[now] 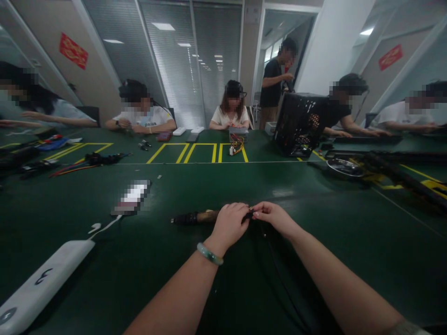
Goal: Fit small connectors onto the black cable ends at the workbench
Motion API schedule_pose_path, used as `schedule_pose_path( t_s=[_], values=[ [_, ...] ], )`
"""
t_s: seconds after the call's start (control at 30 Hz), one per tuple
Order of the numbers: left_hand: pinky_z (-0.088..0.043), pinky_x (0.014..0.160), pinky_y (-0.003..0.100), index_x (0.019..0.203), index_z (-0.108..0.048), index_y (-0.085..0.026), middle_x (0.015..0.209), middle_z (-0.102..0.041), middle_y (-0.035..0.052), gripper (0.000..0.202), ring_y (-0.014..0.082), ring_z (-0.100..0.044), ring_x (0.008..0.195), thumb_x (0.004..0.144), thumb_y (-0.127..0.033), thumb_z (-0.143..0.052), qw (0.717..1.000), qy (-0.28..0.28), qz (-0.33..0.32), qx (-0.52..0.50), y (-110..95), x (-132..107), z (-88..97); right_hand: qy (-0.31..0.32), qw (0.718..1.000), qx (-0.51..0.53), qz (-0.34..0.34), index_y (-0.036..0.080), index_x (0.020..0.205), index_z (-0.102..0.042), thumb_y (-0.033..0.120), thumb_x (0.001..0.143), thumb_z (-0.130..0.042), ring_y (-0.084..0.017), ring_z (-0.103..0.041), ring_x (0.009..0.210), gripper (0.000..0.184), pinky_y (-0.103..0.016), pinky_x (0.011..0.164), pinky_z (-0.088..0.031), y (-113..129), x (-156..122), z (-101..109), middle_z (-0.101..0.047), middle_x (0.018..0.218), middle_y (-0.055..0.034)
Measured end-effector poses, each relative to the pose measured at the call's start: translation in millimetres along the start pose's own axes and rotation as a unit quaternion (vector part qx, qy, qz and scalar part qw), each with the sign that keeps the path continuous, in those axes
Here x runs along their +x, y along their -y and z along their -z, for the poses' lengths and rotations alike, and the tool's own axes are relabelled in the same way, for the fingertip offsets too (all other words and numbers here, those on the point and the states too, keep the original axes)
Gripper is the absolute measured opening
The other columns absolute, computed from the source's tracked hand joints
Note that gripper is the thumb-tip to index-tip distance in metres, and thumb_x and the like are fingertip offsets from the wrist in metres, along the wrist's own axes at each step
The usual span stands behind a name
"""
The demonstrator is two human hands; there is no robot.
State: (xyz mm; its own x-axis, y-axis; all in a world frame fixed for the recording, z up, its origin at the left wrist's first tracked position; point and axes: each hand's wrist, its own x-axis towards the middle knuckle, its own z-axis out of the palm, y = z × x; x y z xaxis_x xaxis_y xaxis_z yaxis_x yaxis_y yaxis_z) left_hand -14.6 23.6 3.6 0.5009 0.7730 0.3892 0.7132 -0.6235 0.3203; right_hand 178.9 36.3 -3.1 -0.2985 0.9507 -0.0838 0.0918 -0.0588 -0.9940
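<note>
On the green table [139, 260], a dark rod-shaped object [206, 217] is clasped by the left hand [230, 224]; at its right end, a small black part [248, 215] (its details blurred) is pinched by the right hand [275, 219].

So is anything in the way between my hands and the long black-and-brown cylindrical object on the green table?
Nothing visible is. Your left hand lies over the cylindrical object, and your right hand is at its right end. The long white rounded block sits well off to the left.
</note>
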Motion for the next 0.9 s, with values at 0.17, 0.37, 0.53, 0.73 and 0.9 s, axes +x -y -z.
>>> schedule_pose_path(
  t_s=[0.17, 0.37, 0.53, 0.73, 0.9],
  values=[
    [-0.039, 0.093, 0.040, 0.116, -0.054, -0.024, 0.116, -0.059, 0.0038, 0.029, 0.0222, -0.054, 0.107, 0.088, -0.027, -0.054, 0.999, -0.014, 0.038, 0.006, -0.8, -0.7, 0.8, -0.032, 0.985, -0.168, 0.025, 0.021, 0.095, -0.071, 0.031, 0.078, -0.064, -0.019, -0.064, 0.088, 0.020, -0.033, 0.084, -0.047, -2.5, -10.6, 1.7, -0.071, 0.094, -0.0032],
    [-0.041, 0.087, 0.039, 0.106, -0.057, -0.023, 0.107, -0.060, 0.0029, 0.019, 0.0218, -0.055, 0.099, 0.089, -0.031, -0.053, 0.998, -0.002, 0.061, 0.014, -1.7, 0.5, 0.9, -0.040, 0.963, -0.268, -0.008, 0.022, 0.095, -0.070, 0.031, 0.082, -0.059, -0.019, -0.065, 0.082, 0.019, -0.030, 0.075, -0.046, -3.3, -17.7, 9.1, -0.071, 0.091, -0.0008],
    [-0.040, 0.088, 0.039, 0.105, -0.056, -0.023, 0.106, -0.059, 0.0029, 0.018, 0.0218, -0.054, 0.100, 0.087, -0.026, -0.055, 0.998, 0.012, 0.060, 0.015, -3.6, 1.3, 2.2, -0.093, 0.952, -0.291, -0.016, 0.021, 0.091, -0.066, 0.031, 0.081, -0.059, -0.018, -0.063, 0.075, 0.016, -0.027, 0.066, -0.045, -5.7, -13.8, 8.1, -0.070, 0.085, -0.0015],
    [-0.042, 0.086, 0.039, 0.106, -0.054, -0.022, 0.104, -0.059, 0.0036, 0.025, 0.0228, -0.054, 0.096, 0.081, -0.022, -0.059, 0.996, -0.009, 0.086, 0.012, -6.6, 2.8, 0.4, -0.222, 0.899, -0.372, 0.063, 0.023, 0.096, -0.067, 0.039, 0.087, -0.052, -0.019, -0.058, 0.067, 0.024, -0.029, 0.061, -0.040, -0.8, -11.4, 7.5, -0.065, 0.075, -0.0021],
    [-0.042, 0.085, 0.040, 0.107, -0.054, -0.022, 0.102, -0.059, 0.0038, 0.028, 0.0236, -0.054, 0.095, 0.080, -0.024, -0.060, 0.994, -0.017, 0.107, 0.020, -3.4, 3.6, 1.1, -0.143, 0.930, -0.330, 0.075, 0.023, 0.098, -0.066, 0.035, 0.086, -0.055, -0.017, -0.058, 0.069, 0.020, -0.027, 0.062, -0.042, -1.6, -11.8, -0.5, -0.067, 0.084, -0.0010]
  ],
)
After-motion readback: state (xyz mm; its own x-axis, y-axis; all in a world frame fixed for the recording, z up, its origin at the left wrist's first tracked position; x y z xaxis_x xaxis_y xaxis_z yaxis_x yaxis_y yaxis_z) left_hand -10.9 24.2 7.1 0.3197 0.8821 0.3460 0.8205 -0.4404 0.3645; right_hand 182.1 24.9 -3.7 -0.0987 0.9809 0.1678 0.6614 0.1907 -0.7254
